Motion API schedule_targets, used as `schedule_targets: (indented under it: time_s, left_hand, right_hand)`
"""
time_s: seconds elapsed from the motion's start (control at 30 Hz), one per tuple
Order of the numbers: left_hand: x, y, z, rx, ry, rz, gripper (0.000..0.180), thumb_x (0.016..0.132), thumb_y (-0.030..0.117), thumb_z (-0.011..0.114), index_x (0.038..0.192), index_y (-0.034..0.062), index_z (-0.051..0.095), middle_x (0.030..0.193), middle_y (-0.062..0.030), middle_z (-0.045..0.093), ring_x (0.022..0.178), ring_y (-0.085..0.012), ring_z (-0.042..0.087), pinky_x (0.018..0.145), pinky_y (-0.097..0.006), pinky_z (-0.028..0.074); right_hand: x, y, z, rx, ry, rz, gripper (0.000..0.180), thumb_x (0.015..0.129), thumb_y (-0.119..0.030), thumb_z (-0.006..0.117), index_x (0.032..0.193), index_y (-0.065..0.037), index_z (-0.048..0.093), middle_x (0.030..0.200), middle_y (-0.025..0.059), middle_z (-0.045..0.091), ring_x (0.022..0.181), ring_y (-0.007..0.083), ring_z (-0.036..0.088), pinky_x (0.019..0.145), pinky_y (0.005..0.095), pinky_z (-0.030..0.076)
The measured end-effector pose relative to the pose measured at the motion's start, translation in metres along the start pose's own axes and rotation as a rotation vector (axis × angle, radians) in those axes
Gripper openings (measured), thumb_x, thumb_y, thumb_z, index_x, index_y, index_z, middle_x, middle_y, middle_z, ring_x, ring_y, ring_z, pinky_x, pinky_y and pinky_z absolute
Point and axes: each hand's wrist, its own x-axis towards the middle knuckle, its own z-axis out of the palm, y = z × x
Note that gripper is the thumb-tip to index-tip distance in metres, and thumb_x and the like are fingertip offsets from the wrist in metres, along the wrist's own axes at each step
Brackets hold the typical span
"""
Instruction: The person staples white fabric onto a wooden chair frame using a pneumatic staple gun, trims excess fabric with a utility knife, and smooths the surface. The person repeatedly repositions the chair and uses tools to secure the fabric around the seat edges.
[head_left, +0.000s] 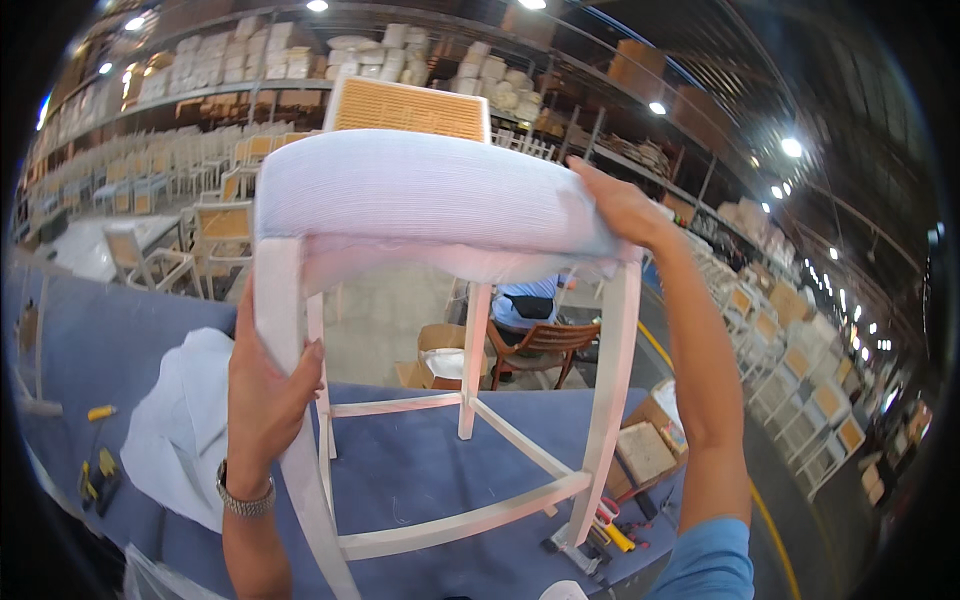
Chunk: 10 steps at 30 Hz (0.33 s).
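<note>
- A wide warehouse spreads out far behind, with shelves (250, 60) of stacked cushions and rows of pale chairs on both sides.
- A blue table (420, 470) fills the near ground.
- A white chair (440, 300) stands on the table, seat raised close to the camera, its woven back on the far side.
- A white cloth (185, 420) lies on the table to the left.
- The left hand (265, 390) is closed around the chair's near left leg.
- The right hand (625, 205) lies flat, fingers spread, pressing the right edge of the padded seat (420, 195).
- Small yellow tools (100, 465) lie at the near left.
- Judgement: the chair could tip or slide off if either grip slackens, and its legs could strike loose tools near the right foot.
</note>
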Motion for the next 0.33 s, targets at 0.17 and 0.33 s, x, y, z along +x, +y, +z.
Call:
schedule_targets:
  time_s: [0.17, 0.33]
  left_hand:
    - [0.006, 0.014, 0.002, -0.115, -0.035, -0.078, 0.084, 0.086, 0.008, 0.066, 0.160, 0.0031, 0.026, 0.131, -0.0221, 0.060, 0.092, -0.0195, 0.067, 0.083, -0.033, 0.056]
    - [0.013, 0.024, -0.001, -0.150, -0.073, -0.226, 0.087, 0.087, 0.007, 0.065, 0.162, 0.0072, 0.023, 0.142, -0.0239, 0.056, 0.121, -0.0248, 0.063, 0.103, -0.033, 0.050]
  right_hand:
    - [0.010, -0.030, -0.043, 0.183, 0.284, -0.165, 0.072, 0.108, -0.060, 0.031, 0.158, -0.007, 0.037, 0.163, 0.0148, 0.037, 0.152, 0.0242, 0.032, 0.125, 0.0358, 0.022]
    - [0.045, -0.076, 0.005, -0.011, -0.082, -0.257, 0.091, 0.098, -0.078, 0.032, 0.160, -0.012, 0.036, 0.164, 0.0195, 0.034, 0.152, 0.0366, 0.033, 0.127, 0.0439, 0.021]
